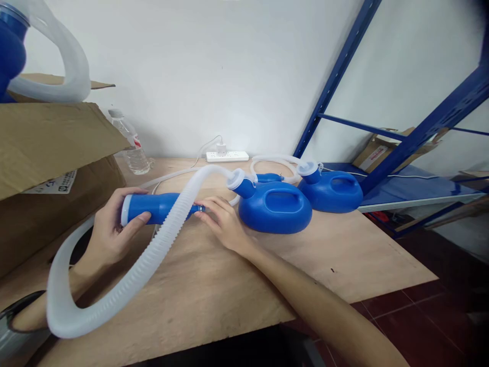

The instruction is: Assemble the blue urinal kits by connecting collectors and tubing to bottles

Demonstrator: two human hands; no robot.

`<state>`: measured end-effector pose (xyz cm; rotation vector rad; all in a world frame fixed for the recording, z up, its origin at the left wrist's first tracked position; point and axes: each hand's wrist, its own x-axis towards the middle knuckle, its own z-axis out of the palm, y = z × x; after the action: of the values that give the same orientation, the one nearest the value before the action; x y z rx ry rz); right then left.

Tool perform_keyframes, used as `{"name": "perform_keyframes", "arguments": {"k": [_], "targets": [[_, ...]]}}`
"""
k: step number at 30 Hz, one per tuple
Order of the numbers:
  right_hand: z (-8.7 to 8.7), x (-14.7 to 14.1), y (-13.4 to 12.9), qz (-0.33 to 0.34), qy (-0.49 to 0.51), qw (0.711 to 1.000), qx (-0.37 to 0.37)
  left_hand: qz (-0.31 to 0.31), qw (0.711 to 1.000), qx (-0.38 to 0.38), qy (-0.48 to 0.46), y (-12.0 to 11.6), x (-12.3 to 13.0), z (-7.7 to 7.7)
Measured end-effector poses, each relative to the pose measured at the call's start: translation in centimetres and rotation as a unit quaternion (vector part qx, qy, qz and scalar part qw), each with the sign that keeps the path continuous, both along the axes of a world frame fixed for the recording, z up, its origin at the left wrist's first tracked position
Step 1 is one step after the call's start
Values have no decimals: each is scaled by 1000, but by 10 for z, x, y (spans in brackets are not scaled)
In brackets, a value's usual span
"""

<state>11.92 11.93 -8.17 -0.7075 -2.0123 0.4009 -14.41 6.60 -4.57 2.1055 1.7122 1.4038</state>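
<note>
My left hand [109,221] is wrapped round the wide, white-rimmed end of a blue urinal funnel [153,208], which lies sideways above the tabletop. At its narrow end, the fingers of my right hand [225,224] pinch near a small metal hose clamp [201,208]. A translucent ribbed hose [168,237] loops in front of the funnel and over my left forearm. It rises to the white cap of a blue urinal bottle [275,216] standing right of my right hand. My right fingertips partly hide the joint at the clamp.
Behind stands a second blue urinal bottle [332,196] with its own hose and funnel. A cardboard box [57,153] fills the left side, near a clear water bottle [133,148]. A white power strip [229,156] lies by the wall; blue metal shelving [405,186] stands right.
</note>
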Motion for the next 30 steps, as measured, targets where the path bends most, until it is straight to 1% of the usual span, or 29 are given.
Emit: {"name": "perform_keyframes", "arguments": {"k": [4, 8, 10, 14, 18, 21, 26, 30], "targets": [[2, -3, -3, -5, 38, 999, -17, 31, 999, 15, 22, -2, 1, -5], [3, -5, -5, 4, 80, 996, -33, 52, 998, 28, 20, -1, 2, -9], [3, -6, -5, 4, 96, 994, -56, 62, 997, 30, 17, -1, 3, -10], [5, -9, -5, 3, 140, 978, -157, 61, 996, 55, 35, -3, 3, -13], [6, -8, 1, 52, 174, 949, -259, 55, 988, 111, 90, -7, 3, -15], [7, -6, 8, 79, 166, 935, -302, 54, 985, 127, 102, -8, 5, -15], [11, -1, 14, 99, 148, 929, -325, 56, 983, 166, 63, -4, 11, -9], [8, -3, 11, 109, 162, 929, -316, 58, 988, 139, 25, -3, 13, -7]]}}
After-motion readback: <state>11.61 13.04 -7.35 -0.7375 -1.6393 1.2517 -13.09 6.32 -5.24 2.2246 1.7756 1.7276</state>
